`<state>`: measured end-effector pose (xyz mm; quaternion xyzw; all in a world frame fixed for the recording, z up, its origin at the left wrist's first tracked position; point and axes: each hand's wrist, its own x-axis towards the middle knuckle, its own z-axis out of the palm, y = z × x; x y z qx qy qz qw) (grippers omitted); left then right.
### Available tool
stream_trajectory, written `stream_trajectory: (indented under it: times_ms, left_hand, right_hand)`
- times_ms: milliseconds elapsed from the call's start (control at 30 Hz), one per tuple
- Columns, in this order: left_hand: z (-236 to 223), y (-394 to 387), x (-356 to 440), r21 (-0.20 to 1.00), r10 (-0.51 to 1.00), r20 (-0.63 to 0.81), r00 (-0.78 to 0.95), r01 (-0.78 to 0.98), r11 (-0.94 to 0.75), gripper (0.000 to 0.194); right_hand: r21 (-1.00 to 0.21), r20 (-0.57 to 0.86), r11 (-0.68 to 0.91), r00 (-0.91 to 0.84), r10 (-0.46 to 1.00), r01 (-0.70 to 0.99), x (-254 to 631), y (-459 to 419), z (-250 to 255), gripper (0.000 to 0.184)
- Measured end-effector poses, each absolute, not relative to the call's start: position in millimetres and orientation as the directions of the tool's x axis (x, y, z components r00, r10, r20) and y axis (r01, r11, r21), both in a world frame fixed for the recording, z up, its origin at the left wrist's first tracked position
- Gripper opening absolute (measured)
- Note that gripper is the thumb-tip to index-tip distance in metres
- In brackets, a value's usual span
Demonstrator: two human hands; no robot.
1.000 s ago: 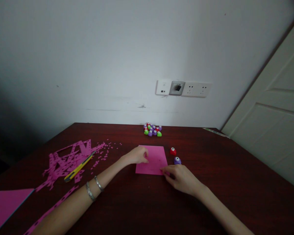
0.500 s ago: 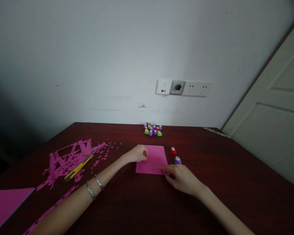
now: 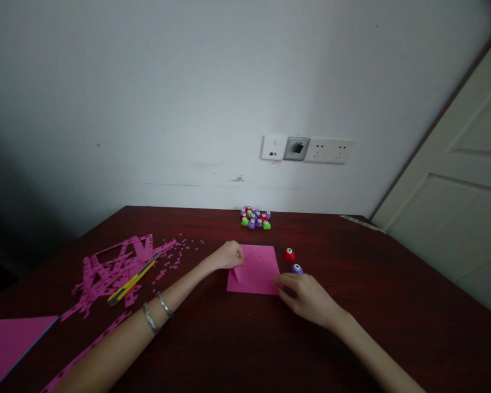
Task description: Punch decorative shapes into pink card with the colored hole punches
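Note:
A square pink sheet of paper (image 3: 259, 270) lies flat on the dark red table. My left hand (image 3: 228, 255) is closed in a pinch at its left side. Below those fingers a small flap of pink paper stands up; whether it is joined to the sheet I cannot tell. My right hand (image 3: 305, 295) has thumb and fingers closed on the sheet's lower right corner. Just beyond the right hand sit a purple one-eyed toy (image 3: 297, 268) and a red one-eyed toy (image 3: 289, 254).
Several small one-eyed toys (image 3: 253, 218) cluster near the wall. On the left lie cut pink paper scraps (image 3: 118, 262) with a yellow utility knife (image 3: 133, 283) on them. A larger pink sheet (image 3: 12, 344) is at the front left. Wall sockets (image 3: 328, 150) are above the table.
My left hand has shifted slightly left, and a pink flap now stands up below its fingers. The right hand has moved slightly right along the sheet's corner.

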<state>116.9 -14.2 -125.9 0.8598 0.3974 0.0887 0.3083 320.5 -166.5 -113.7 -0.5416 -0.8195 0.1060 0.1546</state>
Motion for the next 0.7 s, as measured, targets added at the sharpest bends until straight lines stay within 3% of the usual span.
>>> stream_trajectory:
  times_ms: [200, 467, 600, 700]
  left_hand:
    - [-122.6, -16.2, 115.3, 0.610, 0.765, -0.212, 0.608, 0.694, -0.383, 0.021]
    - [-119.2, -30.8, 119.1, 0.542, 0.722, -0.281, 0.632, 0.726, -0.424, 0.027]
    - [-117.7, -29.7, 118.4, 0.497, 0.734, -0.253, 0.630, 0.736, -0.460, 0.026]
    - [-118.5, -17.9, 115.1, 0.479, 0.783, -0.145, 0.605, 0.735, -0.479, 0.019]
  right_hand:
    - [-0.352, 0.126, 0.381, -0.360, 0.924, 0.855, 321.2, -166.2, -113.5, 0.023]
    - [-0.341, 0.111, 0.380, -0.365, 0.924, 0.860, 320.1, -166.4, -115.4, 0.022]
    - [-0.334, 0.113, 0.383, -0.367, 0.923, 0.861, 320.0, -166.6, -114.7, 0.022]
    - [-0.320, 0.126, 0.388, -0.367, 0.922, 0.864, 320.4, -166.4, -114.9, 0.022]
